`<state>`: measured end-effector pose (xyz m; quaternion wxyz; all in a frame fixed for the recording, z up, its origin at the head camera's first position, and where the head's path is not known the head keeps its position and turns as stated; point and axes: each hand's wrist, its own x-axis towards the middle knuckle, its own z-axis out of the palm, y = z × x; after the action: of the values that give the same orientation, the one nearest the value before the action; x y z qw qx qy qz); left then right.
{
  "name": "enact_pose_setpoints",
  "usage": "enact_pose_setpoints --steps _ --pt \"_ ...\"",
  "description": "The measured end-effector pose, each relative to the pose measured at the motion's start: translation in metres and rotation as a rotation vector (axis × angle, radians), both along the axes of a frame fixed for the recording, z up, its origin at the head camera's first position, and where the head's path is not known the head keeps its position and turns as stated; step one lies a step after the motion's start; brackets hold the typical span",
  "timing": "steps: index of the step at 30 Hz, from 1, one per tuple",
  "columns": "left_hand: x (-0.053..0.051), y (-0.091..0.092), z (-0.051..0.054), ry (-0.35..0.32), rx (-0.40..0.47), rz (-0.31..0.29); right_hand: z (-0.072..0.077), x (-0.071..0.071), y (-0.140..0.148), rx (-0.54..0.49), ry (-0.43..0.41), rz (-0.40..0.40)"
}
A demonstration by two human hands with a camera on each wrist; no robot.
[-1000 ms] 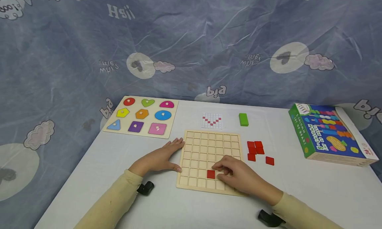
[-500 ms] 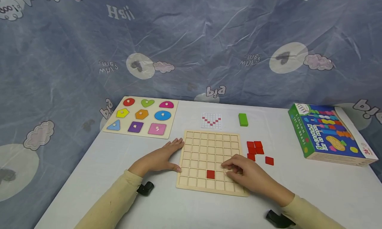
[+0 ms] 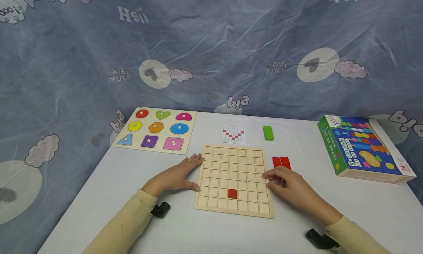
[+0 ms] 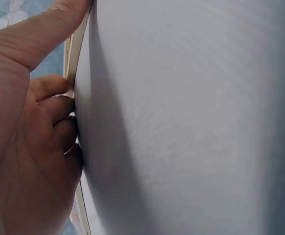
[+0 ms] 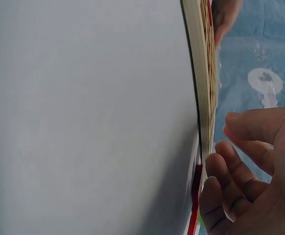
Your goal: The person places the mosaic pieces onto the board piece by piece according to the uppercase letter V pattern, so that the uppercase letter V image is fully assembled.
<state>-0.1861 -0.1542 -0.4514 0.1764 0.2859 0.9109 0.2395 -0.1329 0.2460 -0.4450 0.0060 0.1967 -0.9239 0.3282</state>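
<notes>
A light wooden grid board (image 3: 216,165) lies on the table, with one red square tile (image 3: 232,193) in a cell near its front edge. My left hand (image 3: 176,176) rests along the board's left edge, fingers and thumb spread, touching it. Over the board's right edge hovers my right hand (image 3: 294,186), its fingers loosely bent with nothing between them. Just beyond it lie loose red tiles (image 3: 284,161), partly hidden by that hand. In the right wrist view, thumb and fingertips are apart beside the board's edge.
A small pattern card (image 3: 233,134) with a pink V lies behind the board, and a green block (image 3: 268,133) right of it. A knobbed shape puzzle (image 3: 155,127) sits at the back left. A colourful box (image 3: 367,149) stands at the right.
My right hand has moved right, away from the red tile in the grid, to the board's right edge near the loose tiles. The left hand has stayed put.
</notes>
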Motion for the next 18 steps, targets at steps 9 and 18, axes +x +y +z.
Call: enact_pose_setpoints --steps 9,18 --pt "-0.001 -0.002 -0.003 0.001 0.001 0.007 0.000 -0.009 0.020 0.063 0.060 -0.065" --pt "0.000 -0.001 -0.003 -0.002 -0.008 0.020 -0.001 -0.014 0.025 0.093 0.026 -0.110"
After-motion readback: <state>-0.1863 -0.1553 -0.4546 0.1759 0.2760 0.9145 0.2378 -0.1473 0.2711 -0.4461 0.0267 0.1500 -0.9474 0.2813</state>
